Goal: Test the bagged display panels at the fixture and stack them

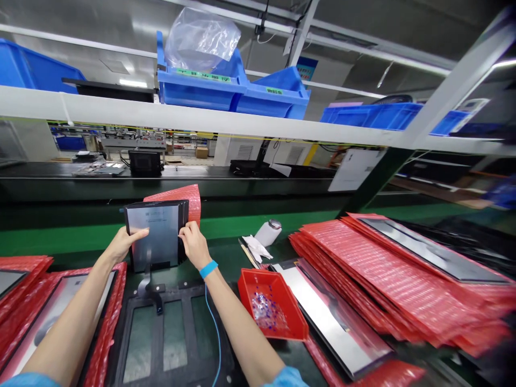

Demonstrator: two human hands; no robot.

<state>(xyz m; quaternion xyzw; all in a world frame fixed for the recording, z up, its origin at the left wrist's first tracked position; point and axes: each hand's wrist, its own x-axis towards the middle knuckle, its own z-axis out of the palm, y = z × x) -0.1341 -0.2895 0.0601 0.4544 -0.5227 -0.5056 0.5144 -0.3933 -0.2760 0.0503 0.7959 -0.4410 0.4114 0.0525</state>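
My left hand (124,244) grips the left edge of a grey, dark-framed display panel (159,231), thumb lying across its front. The panel stands nearly upright, with several more dark panel edges close behind it. At its right edge, my right hand (194,246) has its fingers pinched together; whether they hold that panel or one behind is hard to see. A flat ribbon cable (144,285) hangs from the panel's lower edge onto a black frame fixture (156,336). Red bubble wrap (193,199) rises behind the panels. A blue wrist strap (208,269) with a cord circles my right wrist.
Right of the fixture sits a red bin (296,317) holding small bits, beside a silver panel (322,317). Red bubble-wrap sleeves (371,258) are piled farther right. A white bottle (268,233) stands behind the bin. Blue bins (201,91) line the overhead shelf (242,121).
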